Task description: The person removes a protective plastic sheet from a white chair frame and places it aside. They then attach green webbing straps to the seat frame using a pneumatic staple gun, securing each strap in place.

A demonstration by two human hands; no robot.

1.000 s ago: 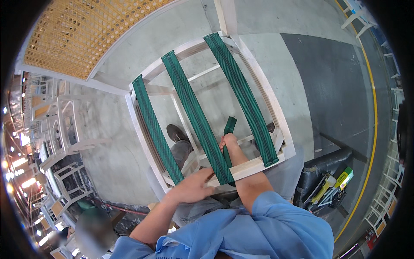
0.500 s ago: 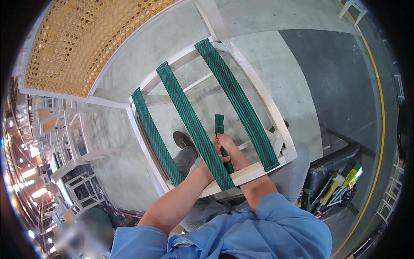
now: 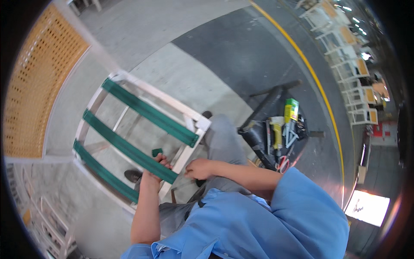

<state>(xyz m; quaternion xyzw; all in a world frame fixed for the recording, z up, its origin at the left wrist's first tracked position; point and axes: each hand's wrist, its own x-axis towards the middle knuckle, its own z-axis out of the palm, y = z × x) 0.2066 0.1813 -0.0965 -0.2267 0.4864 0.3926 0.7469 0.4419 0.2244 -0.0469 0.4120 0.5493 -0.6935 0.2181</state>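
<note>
A white wooden chair frame (image 3: pixel 186 156) lies before me with three green webbing straps stretched across its seat opening, among them the middle strap (image 3: pixel 125 144). My left hand (image 3: pixel 160 163) reaches in under this middle strap, its fingers closed on a loose green webbing strap (image 3: pixel 156 152), whose end sticks up past them. Just outside the front rail, my right hand (image 3: pixel 199 168) has its fingers curled. Whether anything is inside those fingers is hidden. Below it, a dark green bit (image 3: pixel 200 182) shows over my lap.
The chair's woven cane back panel (image 3: pixel 43 82) stands at the left. To my right, a black tool holder (image 3: pixel 258 134) carries a yellow-handled tool (image 3: pixel 277 134), red-handled scissors (image 3: pixel 282 164) and a green-yellow box (image 3: pixel 291 110). More white chairs (image 3: pixel 345 64) line the far right.
The view has swung right, bringing the tools nearer the middle. My right hand has left the loose strap and come out over the front rail; my left hand now holds the strap.
</note>
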